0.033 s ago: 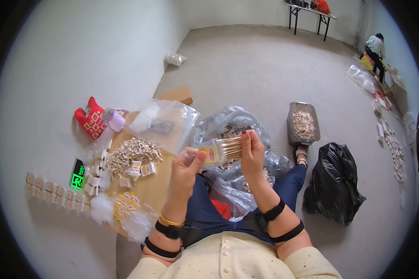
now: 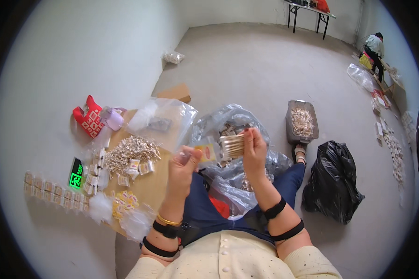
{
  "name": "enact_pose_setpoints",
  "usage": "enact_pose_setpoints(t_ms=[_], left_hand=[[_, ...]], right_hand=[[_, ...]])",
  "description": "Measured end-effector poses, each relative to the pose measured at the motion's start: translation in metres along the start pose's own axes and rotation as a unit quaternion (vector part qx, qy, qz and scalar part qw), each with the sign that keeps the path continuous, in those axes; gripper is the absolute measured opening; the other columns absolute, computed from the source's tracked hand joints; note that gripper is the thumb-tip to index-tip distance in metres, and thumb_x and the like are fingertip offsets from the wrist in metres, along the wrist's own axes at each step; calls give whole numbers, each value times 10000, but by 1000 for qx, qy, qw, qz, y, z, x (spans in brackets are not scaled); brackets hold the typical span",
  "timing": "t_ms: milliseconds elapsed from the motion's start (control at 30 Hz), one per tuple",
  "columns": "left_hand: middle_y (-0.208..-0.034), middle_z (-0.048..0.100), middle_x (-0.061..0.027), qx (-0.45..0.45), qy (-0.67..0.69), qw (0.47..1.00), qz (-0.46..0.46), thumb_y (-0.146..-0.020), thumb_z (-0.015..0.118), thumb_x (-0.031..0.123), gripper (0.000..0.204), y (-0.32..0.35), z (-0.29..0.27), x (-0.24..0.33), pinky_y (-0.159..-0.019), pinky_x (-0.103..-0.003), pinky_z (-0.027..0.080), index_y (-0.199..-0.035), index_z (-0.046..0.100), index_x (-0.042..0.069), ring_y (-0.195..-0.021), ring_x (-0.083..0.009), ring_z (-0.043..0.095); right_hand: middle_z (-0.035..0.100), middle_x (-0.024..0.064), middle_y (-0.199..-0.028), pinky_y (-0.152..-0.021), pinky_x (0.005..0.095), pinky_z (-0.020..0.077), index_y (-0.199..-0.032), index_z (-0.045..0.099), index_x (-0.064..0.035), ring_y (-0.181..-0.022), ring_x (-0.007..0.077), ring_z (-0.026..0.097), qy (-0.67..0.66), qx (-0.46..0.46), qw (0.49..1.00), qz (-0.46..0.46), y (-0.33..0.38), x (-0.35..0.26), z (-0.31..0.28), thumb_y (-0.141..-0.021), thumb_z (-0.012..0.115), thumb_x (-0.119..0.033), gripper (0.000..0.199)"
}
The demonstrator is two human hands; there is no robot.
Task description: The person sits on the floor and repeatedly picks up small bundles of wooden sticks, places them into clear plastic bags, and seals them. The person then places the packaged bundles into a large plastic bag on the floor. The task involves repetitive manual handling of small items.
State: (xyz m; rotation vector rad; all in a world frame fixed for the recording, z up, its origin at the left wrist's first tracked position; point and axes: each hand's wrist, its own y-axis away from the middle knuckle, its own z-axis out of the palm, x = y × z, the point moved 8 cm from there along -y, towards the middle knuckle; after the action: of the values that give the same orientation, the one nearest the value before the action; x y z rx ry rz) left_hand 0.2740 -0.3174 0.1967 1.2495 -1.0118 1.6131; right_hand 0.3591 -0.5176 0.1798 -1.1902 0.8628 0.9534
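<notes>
- Up in mid-air above the lap: a bundle of cotton swabs (image 2: 233, 147), pinched between thumb and fingers of the right hand (image 2: 254, 153).
- Just to its left, a clear packet (image 2: 206, 152) with a yellow label, clamped between thumb and fingers of the left hand (image 2: 181, 167); touching the swabs or slightly apart, cannot tell.
- Right below both, crumpled clear bags (image 2: 230, 116), crowding the space between the knees, swabs visible among the folds.
- Over to the left, a busy wooden table (image 2: 159, 186): a big heap of swabs (image 2: 132, 151), small filled packs (image 2: 135, 166) against it, yellow labels (image 2: 125, 203) nearer the body.
- At the far end, a clear plastic sheet (image 2: 174, 111), covering much of the tabletop there.
- Leftmost, a red bag (image 2: 88, 118), a lilac cup (image 2: 112, 118), a green-lit display (image 2: 76, 173).
- Ahead by the right foot, a grey bin (image 2: 302, 140) loaded with swabs.
- Blocking the floor beside the right leg, a bulky black bag (image 2: 333, 181).
- Far right, another person (image 2: 375, 45), bent near the wall.
</notes>
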Motion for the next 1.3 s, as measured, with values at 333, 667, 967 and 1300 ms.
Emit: enact_pose_setpoints(t_ms=[333,667,967,1300], left_hand=[[-685,590,41,139,-117,982,-53,-874,701,221,142,28,-132,-27,-475,-172,373,-857,605,117,-522,-31,497],[-770,656,-3,410,-148,888,-150,-858,657,230,167,142,-356,-38,-465,-213,462,-969,632,108,-576,-91,631],[-671,675,-106,321,-547,732,-250,-866,600,265,298,156,-461,-15,-560,-310,512,-823,696,-14,-609,-184,680],[-839,695,-75,367,-226,848,-309,-825,694,292,263,207,-445,-46,-642,-325,495,-965,673,71,-739,-164,663]], right_hand=[[598,204,-994,-811,415,481,-1065,564,-34,-952,344,610,450,-48,851,266,58,210,-178,-951,515,-391,379],[669,217,-846,-744,394,498,-910,668,38,-810,347,654,415,-227,871,134,55,243,-155,-845,624,-192,244],[647,132,-851,-720,332,495,-962,616,36,-786,219,626,411,-310,843,153,69,281,-116,-895,588,-208,254],[617,65,-781,-663,285,470,-953,604,22,-695,139,574,414,-328,836,148,71,287,-117,-909,575,-177,205]])
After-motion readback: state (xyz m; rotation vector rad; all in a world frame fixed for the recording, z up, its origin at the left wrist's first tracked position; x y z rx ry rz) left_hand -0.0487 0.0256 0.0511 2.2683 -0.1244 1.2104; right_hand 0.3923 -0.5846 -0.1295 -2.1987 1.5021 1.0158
